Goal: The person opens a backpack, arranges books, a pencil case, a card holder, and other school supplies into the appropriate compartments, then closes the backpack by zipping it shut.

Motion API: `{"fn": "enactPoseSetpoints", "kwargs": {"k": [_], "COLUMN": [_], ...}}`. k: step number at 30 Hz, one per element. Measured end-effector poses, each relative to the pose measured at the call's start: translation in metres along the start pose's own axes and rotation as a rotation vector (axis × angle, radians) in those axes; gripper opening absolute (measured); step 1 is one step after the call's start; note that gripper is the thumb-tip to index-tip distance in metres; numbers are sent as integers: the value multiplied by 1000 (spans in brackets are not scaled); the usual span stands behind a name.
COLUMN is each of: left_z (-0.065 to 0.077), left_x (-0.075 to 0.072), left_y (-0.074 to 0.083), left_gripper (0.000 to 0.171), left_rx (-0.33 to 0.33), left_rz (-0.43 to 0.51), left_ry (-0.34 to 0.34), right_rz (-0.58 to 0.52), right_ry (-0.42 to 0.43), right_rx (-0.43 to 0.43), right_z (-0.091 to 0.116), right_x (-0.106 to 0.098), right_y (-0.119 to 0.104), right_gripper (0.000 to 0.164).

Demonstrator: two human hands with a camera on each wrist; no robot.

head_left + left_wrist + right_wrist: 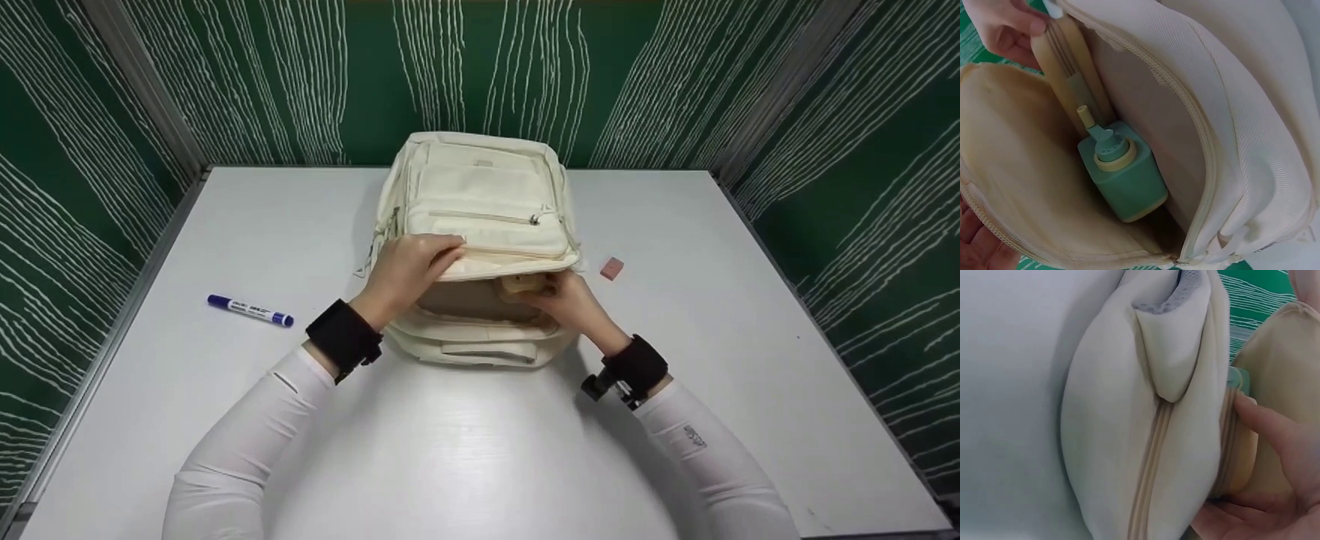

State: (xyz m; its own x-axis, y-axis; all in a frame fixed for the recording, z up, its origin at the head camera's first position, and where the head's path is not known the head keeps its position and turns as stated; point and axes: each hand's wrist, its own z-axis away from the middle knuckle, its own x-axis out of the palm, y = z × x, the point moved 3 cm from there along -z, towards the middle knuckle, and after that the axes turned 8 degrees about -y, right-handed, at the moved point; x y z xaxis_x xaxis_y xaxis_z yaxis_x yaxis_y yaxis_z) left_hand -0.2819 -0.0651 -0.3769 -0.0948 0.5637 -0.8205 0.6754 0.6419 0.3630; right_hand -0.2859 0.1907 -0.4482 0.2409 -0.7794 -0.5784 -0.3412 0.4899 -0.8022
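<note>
A cream backpack (487,187) lies on the table, its main compartment unzipped. My left hand (409,270) grips the edge of its lifted front flap, with fingers (985,247) behind the fabric in the left wrist view. My right hand (566,300) reaches into the opening from the right and holds a rounded, pale yellow lunch-box-like case (1064,62) with brown stripes along its side. Part of that case (1244,455) is hidden by the bag's wall in the right wrist view. Beside it inside the bag sits a green water bottle (1129,183) with a yellow-tipped straw spout.
To the left on the white table (465,457) lies a blue-capped marker (250,310). A small pinkish-red eraser-like block (612,268) is just right of the backpack. Green panels with white streaks (465,67) border the table at the back and sides.
</note>
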Motion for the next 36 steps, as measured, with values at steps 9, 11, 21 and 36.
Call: {"fn": "enactPoseSetpoints", "kwargs": {"k": [9,11,21,36], "left_z": [1,2,3,6], "left_x": [-1,-1,2,6], "left_y": [1,1,2,0], "left_gripper": [25,25,24,25], "left_rx": [-7,-11,-9,-33], "left_rz": [6,3,15,7], "left_ry": [-1,-8,-19,-61], "right_rz": [-9,22,143,414], "right_ry": [48,64,21,96], "right_rx": [-178,-192,-112,-235], "right_z": [-26,-28,-10,8], "right_x": [5,7,-5,-51], "right_y": [1,2,8,-36], "right_gripper": [55,52,47,35]}}
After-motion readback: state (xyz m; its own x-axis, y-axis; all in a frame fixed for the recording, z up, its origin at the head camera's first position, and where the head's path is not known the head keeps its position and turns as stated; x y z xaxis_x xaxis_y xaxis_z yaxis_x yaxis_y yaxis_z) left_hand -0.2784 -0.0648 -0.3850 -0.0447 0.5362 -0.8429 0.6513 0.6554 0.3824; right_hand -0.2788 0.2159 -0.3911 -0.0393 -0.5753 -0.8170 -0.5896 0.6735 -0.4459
